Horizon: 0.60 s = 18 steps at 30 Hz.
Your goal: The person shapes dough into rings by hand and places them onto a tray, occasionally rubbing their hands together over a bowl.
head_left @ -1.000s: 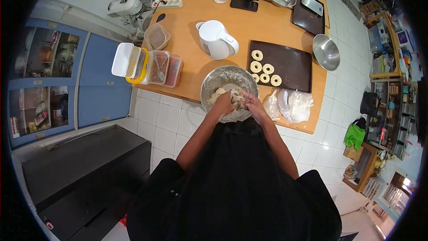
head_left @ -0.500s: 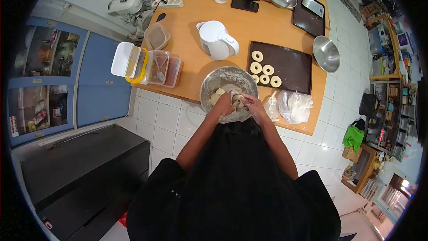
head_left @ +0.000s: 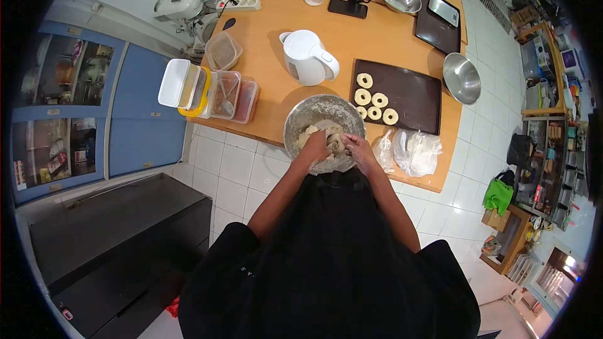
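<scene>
Both hands meet inside a steel mixing bowl (head_left: 314, 104) at the near edge of the counter (head_left: 383, 34). The left hand (head_left: 316, 145) and the right hand (head_left: 360, 150) press together on a lump of pale dough (head_left: 307, 132), fingers curled narrowly around it. The dough lies directly under and between the fingers, the rest spreading towards the bowl's left wall, so neither hand is nearer than the other.

Just beyond the bowl to the right, a dark baking tray (head_left: 411, 97) carries several dough rings (head_left: 379, 100) at its near-left corner. A white jug (head_left: 308, 56) stands behind the bowl. Clear plastic bags (head_left: 416, 149) lie just beside the right hand, and open plastic tubs (head_left: 227, 94) sit to the left. Nothing stands between the hands and the tray.
</scene>
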Tool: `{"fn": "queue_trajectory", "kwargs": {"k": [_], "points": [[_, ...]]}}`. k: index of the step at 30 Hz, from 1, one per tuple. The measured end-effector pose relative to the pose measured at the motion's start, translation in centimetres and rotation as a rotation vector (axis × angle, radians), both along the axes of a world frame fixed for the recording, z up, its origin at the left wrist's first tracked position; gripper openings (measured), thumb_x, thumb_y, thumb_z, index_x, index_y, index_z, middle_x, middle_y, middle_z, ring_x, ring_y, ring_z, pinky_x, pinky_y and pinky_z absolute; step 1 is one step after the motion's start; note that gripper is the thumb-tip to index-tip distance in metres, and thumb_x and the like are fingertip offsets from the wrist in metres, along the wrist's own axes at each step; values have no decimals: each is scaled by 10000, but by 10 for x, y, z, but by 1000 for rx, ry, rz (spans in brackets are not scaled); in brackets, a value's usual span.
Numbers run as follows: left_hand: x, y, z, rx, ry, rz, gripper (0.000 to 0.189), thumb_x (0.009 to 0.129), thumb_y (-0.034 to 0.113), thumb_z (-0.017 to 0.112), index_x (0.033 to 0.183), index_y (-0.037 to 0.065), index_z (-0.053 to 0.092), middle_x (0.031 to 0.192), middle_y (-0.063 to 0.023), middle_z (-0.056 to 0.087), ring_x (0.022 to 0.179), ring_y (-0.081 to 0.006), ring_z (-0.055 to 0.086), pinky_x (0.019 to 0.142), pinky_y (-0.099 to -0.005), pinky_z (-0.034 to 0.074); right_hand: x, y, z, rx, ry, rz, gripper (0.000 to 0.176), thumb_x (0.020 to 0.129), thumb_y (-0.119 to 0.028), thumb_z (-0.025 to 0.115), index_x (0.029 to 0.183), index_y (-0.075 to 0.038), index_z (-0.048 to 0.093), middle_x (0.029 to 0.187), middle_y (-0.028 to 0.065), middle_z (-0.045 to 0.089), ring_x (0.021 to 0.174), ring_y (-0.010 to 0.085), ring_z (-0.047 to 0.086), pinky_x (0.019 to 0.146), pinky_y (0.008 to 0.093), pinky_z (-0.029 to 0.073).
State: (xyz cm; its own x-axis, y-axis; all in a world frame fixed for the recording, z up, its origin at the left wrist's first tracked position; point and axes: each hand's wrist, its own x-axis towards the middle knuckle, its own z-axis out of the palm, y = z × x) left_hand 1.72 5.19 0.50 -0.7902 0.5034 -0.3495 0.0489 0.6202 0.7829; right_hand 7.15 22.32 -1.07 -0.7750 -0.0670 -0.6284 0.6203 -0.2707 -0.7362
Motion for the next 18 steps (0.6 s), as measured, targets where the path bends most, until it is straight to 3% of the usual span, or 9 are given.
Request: {"fn": "queue_trajectory", "kwargs": {"k": [2, 5, 8, 11, 14, 18], "points": [[-1, 4, 9, -97, -23, 12, 453, 671, 18, 634, 1118, -12, 572, 1028, -244, 627, 974, -375, 605, 845, -397, 474, -1, -1, -2, 26, 36, 12, 320, 908, -252, 629, 1155, -50, 618, 965, -15, 657, 812, 50, 573, 700, 210, 440], [-1, 1, -12, -25, 0, 65, 438, 666, 16, 643, 1098, -18, 577, 1029, -248, 623, 972, -378, 604, 841, -395, 478, -1, -2, 2, 26, 29, -1, 298, 902, -257, 638, 1130, -64, 631, 934, -23, 659, 794, 47, 569, 680, 207, 432], [0, 6, 18, -11, 37, 96, 411, 671, 15, 645, 1076, -29, 591, 1008, -251, 629, 957, -364, 614, 831, -382, 480, -1, -2, 1, 42, 0, 2, 303, 894, -236, 648, 1104, -19, 626, 950, 25, 660, 821, 80, 584, 717, 226, 455], [0, 6, 11, 101, -115, 139, 380, 677, 20, 648, 1051, -38, 612, 982, -243, 645, 927, -343, 628, 819, -371, 482, -1, -1, 3, 29, 18, 1, 297, 899, -234, 640, 1100, -16, 623, 954, 29, 660, 833, 84, 588, 730, 228, 460], [-3, 1, -3, 76, -94, 64, 358, 694, 26, 655, 1044, -41, 623, 965, -225, 661, 896, -306, 643, 809, -368, 485, -1, -1, 5, 20, 23, 5, 283, 908, -260, 630, 1115, -68, 624, 954, -25, 653, 784, 43, 550, 681, 211, 408], [-4, 2, -9, -27, -40, 46, 341, 723, 33, 656, 1052, -45, 621, 936, -203, 672, 870, -262, 654, 782, -359, 493, 0, -1, 5, -24, 49, 21, 276, 907, -232, 631, 1120, -59, 617, 969, -17, 653, 793, 41, 550, 671, 201, 400]]}}
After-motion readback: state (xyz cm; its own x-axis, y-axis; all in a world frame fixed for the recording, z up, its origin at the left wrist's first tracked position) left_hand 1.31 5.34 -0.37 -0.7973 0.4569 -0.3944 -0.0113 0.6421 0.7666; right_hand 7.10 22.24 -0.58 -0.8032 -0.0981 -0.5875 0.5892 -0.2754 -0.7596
